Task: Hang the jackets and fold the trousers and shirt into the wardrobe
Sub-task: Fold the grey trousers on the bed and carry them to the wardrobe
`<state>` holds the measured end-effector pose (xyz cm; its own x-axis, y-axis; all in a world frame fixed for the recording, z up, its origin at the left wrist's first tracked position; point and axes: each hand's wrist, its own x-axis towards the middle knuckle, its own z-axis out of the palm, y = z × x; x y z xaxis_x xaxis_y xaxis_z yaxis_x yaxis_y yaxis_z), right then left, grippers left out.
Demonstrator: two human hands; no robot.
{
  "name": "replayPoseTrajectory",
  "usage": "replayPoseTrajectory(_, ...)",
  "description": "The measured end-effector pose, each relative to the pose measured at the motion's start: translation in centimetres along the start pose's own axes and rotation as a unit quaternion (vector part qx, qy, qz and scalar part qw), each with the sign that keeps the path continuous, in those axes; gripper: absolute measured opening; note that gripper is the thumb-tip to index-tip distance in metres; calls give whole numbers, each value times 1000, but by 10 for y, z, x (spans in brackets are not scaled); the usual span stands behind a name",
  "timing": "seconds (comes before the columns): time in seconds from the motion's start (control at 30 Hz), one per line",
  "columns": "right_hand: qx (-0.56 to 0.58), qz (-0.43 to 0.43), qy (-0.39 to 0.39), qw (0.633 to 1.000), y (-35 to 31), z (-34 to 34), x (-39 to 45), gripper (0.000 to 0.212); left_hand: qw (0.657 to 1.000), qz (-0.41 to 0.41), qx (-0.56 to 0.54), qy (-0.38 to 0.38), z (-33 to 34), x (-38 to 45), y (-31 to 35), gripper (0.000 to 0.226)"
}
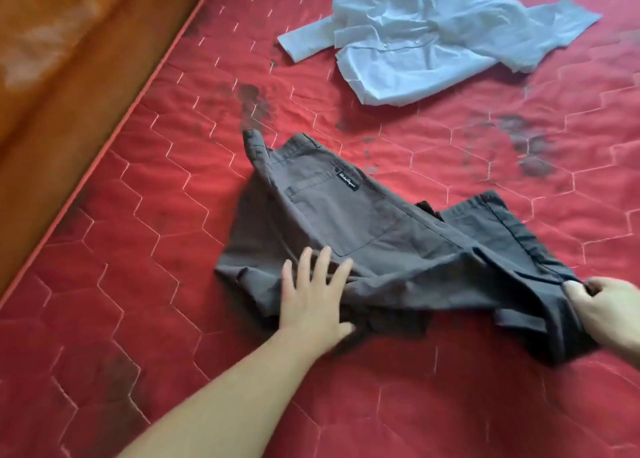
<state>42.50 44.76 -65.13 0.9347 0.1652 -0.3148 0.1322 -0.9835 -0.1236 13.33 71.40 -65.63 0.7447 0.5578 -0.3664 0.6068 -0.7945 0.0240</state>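
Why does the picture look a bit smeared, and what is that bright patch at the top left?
Head view: the left hand, flat on the trousers, shows soft motion blur at its fingers, and the right hand gripping the fabric is cut by the frame edge. The bright patch is glare on the glossy wooden bed frame. The shirt looks washed out, and the wide lens bends the mattress edge.

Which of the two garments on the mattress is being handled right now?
The dark grey trousers: the left hand presses flat on them and the right hand grips their edge. The light blue shirt lies crumpled and untouched beyond them.
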Motion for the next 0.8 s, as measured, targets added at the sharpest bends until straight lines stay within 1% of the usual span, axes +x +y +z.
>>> replayPoseTrajectory(0.03, -24, 3, -10, 1000, 19, -5, 17, 38, 998, -59, 4, -30, 3, 0, -5, 99)
replayPoseTrajectory(0.07, -55, 1, -22, 998, 33, -9, 31, 31, 993, -99, 7, -62, 5, 0, -9, 92)
replayPoseTrajectory(0.13, -156, -29, -51, 986, 40, -17, 28, 27, 988, -118, -12, -100, 9, -7, -5, 60)
replayPoseTrajectory(0.17, -188, -43, -48, 980, 36, -21, 17, 28, 987, -123, -47, -96, 11, -11, 6, 47)
replayPoseTrajectory(0.2, -210, -84, -21, 974, 24, -21, 2, 33, 983, -133, -90, -84, 13, -15, 15, 41)
replayPoseTrajectory(0.23, -199, -144, 8, 969, 9, -20, -15, 38, 976, -143, -144, -75, 16, -19, 28, 40)
replayPoseTrajectory(0.27, -164, -218, 18, 962, -7, -19, -32, 41, 965, -147, -206, -75, 18, -23, 45, 39)
replayPoseTrajectory(0.33, -77, -354, -23, 932, -40, -10, -68, 42, 936, -123, -318, -86, 20, -37, 83, 39)
replayPoseTrajectory(0.37, -46, -386, -57, 920, -54, -3, -83, 45, 921, -101, -365, -91, 21, -46, 103, 38)
replayPoseTrajectory(0.43, -35, -377, -142, 915, -73, 15, -108, 63, 893, -39, -432, -120, 28, -70, 140, 36)
replayPoseTrajectory(0.47, -60, -364, -175, 913, -76, 24, -118, 73, 888, 5, -436, -147, 33, -84, 156, 42)
replayPoseTrajectory(0.5, -102, -356, -200, 907, -72, 33, -127, 81, 886, 44, -422, -189, 41, -97, 171, 53)
replayPoseTrajectory(0.57, -195, -351, -216, 890, -48, 47, -140, 88, 876, 83, -391, -269, 56, -125, 190, 72)
replayPoseTrajectory(0.6, -232, -360, -201, 881, -31, 53, -145, 85, 873, 84, -392, -279, 62, -138, 195, 73)
replayPoseTrajectory(0.63, -254, -375, -167, 876, -14, 58, -149, 74, 870, 75, -410, -263, 68, -148, 196, 68)
replayPoseTrajectory(0.7, -256, -403, -93, 874, 17, 61, -155, 42, 866, 20, -464, -184, 72, -164, 192, 41)
replayPoseTrajectory(0.73, -247, -404, -79, 877, 31, 60, -157, 34, 868, -25, -477, -134, 75, -171, 187, 28)
replayPoseTrajectory(0.77, -243, -398, -78, 881, 43, 57, -159, 30, 872, -75, -477, -85, 79, -178, 181, 21)
replayPoseTrajectory(0.8, -239, -380, -88, 889, 56, 52, -161, 28, 873, -122, -470, -40, 82, -184, 175, 20)
